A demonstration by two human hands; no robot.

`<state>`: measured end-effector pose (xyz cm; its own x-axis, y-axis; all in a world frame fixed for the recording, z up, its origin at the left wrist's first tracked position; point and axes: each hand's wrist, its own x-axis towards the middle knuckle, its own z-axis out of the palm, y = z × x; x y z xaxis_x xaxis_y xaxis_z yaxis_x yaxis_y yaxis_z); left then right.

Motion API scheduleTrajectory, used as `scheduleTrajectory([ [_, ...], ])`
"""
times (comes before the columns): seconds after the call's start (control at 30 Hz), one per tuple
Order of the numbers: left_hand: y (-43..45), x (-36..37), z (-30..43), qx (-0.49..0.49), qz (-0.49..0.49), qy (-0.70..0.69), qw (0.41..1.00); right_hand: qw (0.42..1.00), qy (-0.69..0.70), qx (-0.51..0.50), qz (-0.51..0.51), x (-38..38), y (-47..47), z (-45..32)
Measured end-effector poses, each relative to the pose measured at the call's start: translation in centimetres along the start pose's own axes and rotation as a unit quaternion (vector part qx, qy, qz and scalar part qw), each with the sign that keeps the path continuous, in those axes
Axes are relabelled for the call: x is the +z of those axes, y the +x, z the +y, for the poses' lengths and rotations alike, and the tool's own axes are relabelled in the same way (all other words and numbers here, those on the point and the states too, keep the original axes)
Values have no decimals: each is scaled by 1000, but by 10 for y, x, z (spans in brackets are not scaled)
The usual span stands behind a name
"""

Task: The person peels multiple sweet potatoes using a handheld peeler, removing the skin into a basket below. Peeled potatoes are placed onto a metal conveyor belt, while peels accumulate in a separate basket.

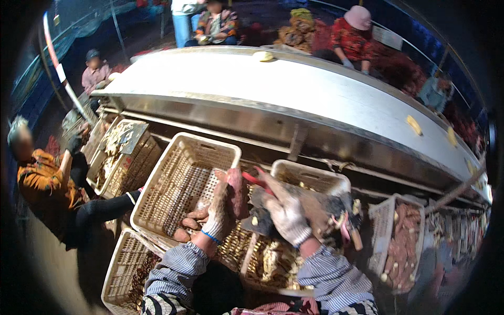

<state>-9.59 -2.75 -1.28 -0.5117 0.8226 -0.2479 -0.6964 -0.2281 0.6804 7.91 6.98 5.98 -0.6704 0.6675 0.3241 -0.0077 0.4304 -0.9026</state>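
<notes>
My left hand (219, 214), in a soiled knit glove, grips a large reddish sweet potato (237, 191) upright. Across from it, my right hand (286, 216), also gloved, holds a red-handled tool (255, 179), probably a peeler; its head is too blurred to make out. The tool's red end is close to the tuber, but contact cannot be told. Under my left hand is a pale plastic crate (157, 185) with several sweet potatoes (190, 223) at its near end. Below my right hand, dark material (258, 204) covers part of another crate (315, 173).
Peelings (273, 260) fill a crate near my lap. A knife-like tool with a wooden handle (356, 239) lies at right. Beyond runs a white conveyor belt (275, 78) with a metal side. A person (47, 177) sits close at left; a crate of sweet potatoes (403, 236) stands right.
</notes>
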Motion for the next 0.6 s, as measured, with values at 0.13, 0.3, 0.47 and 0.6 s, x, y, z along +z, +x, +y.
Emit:
scheduleTrajectory([
  [0.13,-17,61,-20,5,-26,-41,999,994,-48,-16,92,8,-74,-18],
  [0.3,-57,99,-19,-55,-3,-135,989,990,-136,19,28,-8,-219,-17],
  [0.47,-73,92,-55,-24,-216,-102,971,995,-41,29,85,-68,-134,-57],
  [0.6,-62,99,-75,36,-187,-107,976,982,-173,-40,71,-43,-141,-24],
])
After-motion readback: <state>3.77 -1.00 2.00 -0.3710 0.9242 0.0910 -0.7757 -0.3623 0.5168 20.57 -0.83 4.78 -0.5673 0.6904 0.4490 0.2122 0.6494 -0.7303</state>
